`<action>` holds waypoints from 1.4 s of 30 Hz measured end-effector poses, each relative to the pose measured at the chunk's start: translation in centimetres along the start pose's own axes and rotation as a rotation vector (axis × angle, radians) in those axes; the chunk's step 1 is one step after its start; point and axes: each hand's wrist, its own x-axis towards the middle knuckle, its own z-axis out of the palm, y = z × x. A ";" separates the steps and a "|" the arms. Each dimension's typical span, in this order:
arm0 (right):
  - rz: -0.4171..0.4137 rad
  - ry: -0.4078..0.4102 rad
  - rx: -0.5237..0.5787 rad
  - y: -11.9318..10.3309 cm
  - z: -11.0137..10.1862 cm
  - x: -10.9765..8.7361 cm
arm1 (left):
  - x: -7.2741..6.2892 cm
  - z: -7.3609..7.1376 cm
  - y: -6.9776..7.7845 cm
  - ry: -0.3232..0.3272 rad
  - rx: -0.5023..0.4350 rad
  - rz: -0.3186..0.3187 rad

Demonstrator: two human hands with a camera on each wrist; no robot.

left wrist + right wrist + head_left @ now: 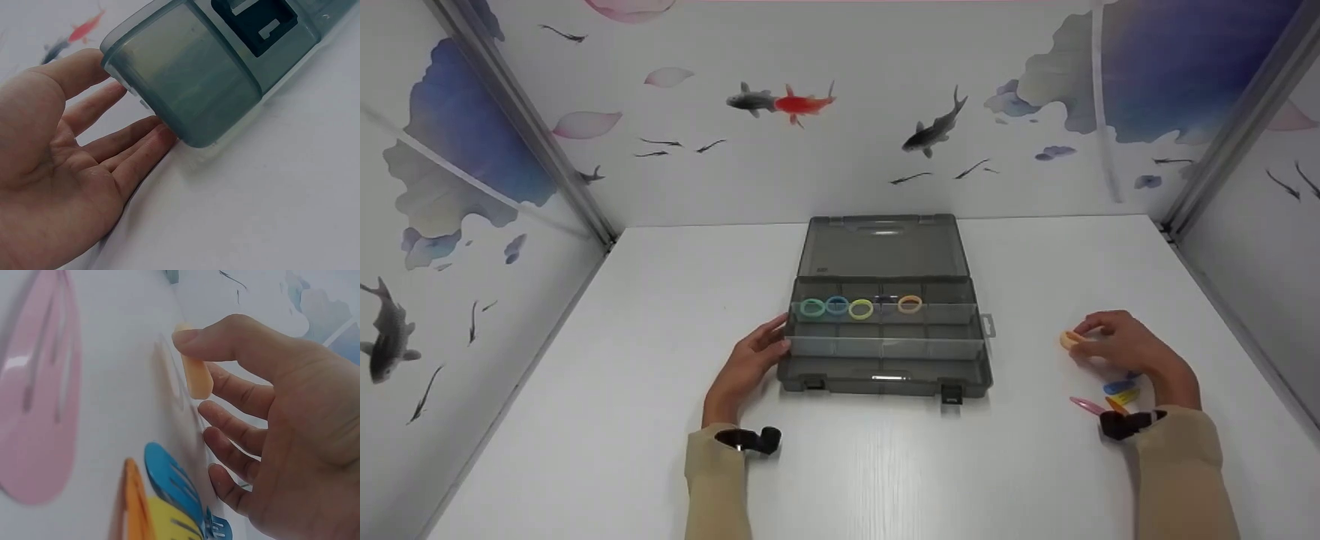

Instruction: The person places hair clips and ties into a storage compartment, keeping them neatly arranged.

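Note:
On the table lies a grey see-through compartment box (885, 385), its lid (885, 251) folded back. My left hand (746, 371) touches the box's left side, thumb at the rim and fingers fairly straight along the wall. Right of the box, my right hand (1132, 349) pinches a light orange hair tie (197, 374) between thumb and index finger, low over the table. The other fingers are loosely bent. Inside the box, ring-shaped hair ties in green (812, 307), blue (837, 305), yellow (861, 309) and orange (910, 304) sit toward the back.
Snap hair clips lie by my right wrist: pink (42, 410), orange (138, 500), yellow (171, 520) and blue (174, 478). A latch (952, 393) hangs off the box's front, and a handle (988, 325) sticks out at its right. Painted walls enclose the table.

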 end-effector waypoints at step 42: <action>-0.285 0.193 0.105 -13.2 1.3 3.6 | 0.1 -0.1 -0.1 0.000 0.032 -0.003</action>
